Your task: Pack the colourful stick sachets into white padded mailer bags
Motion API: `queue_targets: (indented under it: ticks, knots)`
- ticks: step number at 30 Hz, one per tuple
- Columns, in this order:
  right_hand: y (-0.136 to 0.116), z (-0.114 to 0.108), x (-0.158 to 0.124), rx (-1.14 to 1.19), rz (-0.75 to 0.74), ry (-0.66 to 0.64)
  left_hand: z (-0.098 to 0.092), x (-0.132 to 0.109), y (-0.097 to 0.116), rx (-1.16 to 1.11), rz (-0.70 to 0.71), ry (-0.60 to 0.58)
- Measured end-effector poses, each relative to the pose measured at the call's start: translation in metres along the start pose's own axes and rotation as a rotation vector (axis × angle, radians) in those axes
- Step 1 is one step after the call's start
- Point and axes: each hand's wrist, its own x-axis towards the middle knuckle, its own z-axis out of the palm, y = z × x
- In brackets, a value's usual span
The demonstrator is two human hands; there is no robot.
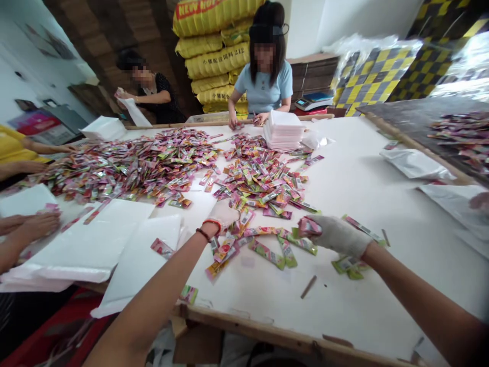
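My left hand, in a pale glove with red and dark bands at the wrist, reaches into the near edge of a heap of printed stick packets. Its fingers are curled together at a pink and orange stick packet; the fingertips are partly hidden. To the right, my gloved right hand is closed around a small bundle of pink stick packets, held just above the table. Between and below both hands lie loose green and pink stick packets. More green packets lie beneath my right wrist.
A larger packet heap covers the table's far left. White bags lie at left near a co-worker's hands. Across stands a white stack before another person. Clear bags lie right; a wooden edge borders the front.
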Motion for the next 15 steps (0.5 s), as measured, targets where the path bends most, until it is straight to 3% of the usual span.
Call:
queue_targets:
  ticks: [3, 7, 9, 12, 15]
  knots:
    - [-0.043, 0.019, 0.037, -0.019, -0.112, -0.049, 0.013, 0.001, 0.008, 0.044, -0.001, -0.020]
    - [-0.080, 0.059, 0.079, -0.089, -0.046, -0.149, 0.029, 0.005, 0.024, 0.007, 0.000, -0.005]
    - [-0.080, 0.070, 0.086, -0.073, -0.014, -0.135, 0.027, 0.005, 0.023, -0.033, -0.006, 0.006]
    - [-0.066, 0.065, 0.079, -0.014, 0.011, -0.086, 0.014, -0.004, 0.008, -0.141, -0.023, 0.031]
    - [-0.057, 0.046, 0.063, 0.089, 0.046, 0.006, 0.008, -0.023, -0.004, -0.608, -0.019, 0.087]
